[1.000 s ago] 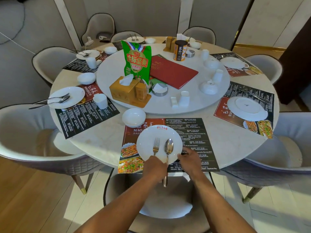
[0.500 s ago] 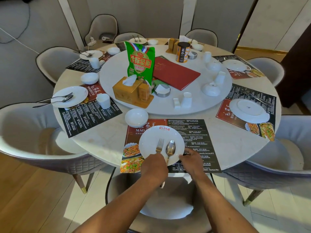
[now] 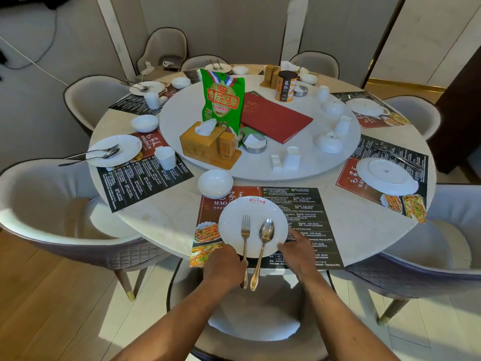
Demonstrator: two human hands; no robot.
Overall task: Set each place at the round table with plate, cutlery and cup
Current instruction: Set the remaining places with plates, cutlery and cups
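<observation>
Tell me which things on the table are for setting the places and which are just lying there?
For setting:
round white plate
silver metal fork
silver metal spoon
small white bowl
white ceramic cup

Just lying about:
green snack bag
red menu folder
wooden tissue box
orange tea tin

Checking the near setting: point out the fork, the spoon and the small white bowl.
fork [image 3: 245, 225], head view, on its tines over the plate.
spoon [image 3: 266, 230], head view, middle of its bowl.
small white bowl [image 3: 215, 182], head view, inside, centre.
</observation>
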